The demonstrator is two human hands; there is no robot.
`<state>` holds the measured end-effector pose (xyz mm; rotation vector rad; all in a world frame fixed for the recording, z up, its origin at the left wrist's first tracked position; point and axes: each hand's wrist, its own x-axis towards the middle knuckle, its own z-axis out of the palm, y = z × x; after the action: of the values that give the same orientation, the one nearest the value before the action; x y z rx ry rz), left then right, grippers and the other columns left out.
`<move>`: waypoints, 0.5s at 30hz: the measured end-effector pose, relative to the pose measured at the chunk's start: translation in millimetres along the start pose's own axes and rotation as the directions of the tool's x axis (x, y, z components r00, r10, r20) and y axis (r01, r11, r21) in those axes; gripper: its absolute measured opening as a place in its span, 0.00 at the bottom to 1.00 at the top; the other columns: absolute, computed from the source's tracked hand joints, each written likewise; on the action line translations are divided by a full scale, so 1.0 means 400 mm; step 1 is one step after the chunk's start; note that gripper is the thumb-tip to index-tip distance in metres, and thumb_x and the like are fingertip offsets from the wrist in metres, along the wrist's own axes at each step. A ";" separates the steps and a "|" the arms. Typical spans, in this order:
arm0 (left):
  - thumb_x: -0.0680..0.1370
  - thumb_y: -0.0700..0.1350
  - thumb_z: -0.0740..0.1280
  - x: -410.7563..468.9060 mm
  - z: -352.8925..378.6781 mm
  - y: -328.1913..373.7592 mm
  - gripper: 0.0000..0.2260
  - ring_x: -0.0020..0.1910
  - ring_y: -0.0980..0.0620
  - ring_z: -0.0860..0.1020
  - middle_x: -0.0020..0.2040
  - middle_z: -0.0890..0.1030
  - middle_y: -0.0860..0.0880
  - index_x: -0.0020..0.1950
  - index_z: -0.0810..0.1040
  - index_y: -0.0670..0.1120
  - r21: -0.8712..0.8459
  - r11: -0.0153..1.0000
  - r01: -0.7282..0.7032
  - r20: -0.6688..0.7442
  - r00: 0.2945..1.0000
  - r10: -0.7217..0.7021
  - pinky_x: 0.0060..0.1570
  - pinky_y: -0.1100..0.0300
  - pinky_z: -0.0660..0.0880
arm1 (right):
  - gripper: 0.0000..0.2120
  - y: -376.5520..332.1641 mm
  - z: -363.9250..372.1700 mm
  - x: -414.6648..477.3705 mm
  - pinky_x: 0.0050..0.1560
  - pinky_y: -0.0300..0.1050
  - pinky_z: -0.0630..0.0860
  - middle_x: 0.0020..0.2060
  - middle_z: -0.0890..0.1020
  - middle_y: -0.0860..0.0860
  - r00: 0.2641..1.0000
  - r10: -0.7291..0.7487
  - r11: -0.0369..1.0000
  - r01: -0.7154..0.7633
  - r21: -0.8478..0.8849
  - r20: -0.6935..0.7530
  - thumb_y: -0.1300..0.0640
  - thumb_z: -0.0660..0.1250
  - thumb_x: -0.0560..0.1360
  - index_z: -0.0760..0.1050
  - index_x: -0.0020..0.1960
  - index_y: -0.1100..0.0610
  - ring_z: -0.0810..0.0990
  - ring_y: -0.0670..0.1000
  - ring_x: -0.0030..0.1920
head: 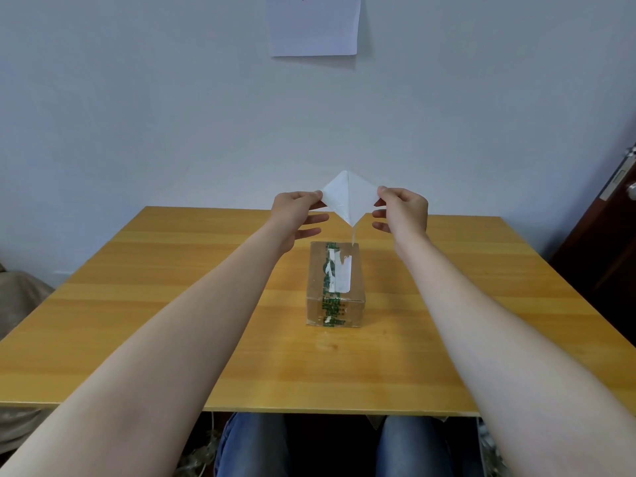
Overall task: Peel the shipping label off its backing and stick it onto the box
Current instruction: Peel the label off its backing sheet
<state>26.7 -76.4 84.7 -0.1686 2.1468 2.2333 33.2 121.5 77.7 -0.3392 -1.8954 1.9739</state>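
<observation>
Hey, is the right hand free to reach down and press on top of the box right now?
Probably not yet. The right hand is pinching one side of the label sheet, the left hand the other. Nothing blocks the box below them.

No text can be read with certainty. The green tape (pixel 331 297) running along the top and down the near face of the cardboard box (pixel 335 287) carries dark green printing, too small and blurred to make out. The white patch (pixel 340 275) on the box top shows no legible print. The paper sheet (pixel 314 24) on the wall bears the lower part of a black drawn mark at its upper edge, cut off by the frame.
</observation>
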 end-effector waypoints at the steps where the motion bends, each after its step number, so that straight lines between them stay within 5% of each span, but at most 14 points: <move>1: 0.84 0.48 0.69 0.000 -0.001 0.001 0.08 0.52 0.48 0.88 0.55 0.88 0.50 0.58 0.83 0.45 -0.006 1.000 0.005 0.000 1.000 -0.005 0.51 0.47 0.86 | 0.09 0.000 0.000 0.000 0.42 0.52 0.85 0.38 0.83 0.50 1.000 0.001 1.000 -0.001 0.002 -0.001 0.56 0.70 0.81 0.82 0.43 0.57 0.83 0.52 0.38; 15: 0.83 0.47 0.70 -0.001 -0.007 -0.003 0.10 0.51 0.48 0.88 0.52 0.89 0.51 0.61 0.83 0.44 -0.100 0.990 0.100 0.014 0.995 -0.099 0.47 0.51 0.86 | 0.06 0.002 0.000 0.002 0.41 0.51 0.86 0.41 0.84 0.51 0.999 0.053 0.997 -0.053 0.056 -0.010 0.56 0.70 0.80 0.83 0.48 0.58 0.83 0.52 0.39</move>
<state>27.3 -79.2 83.6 -0.2628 1.9760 2.2819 32.3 122.1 76.8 -0.3877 -1.8390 2.0501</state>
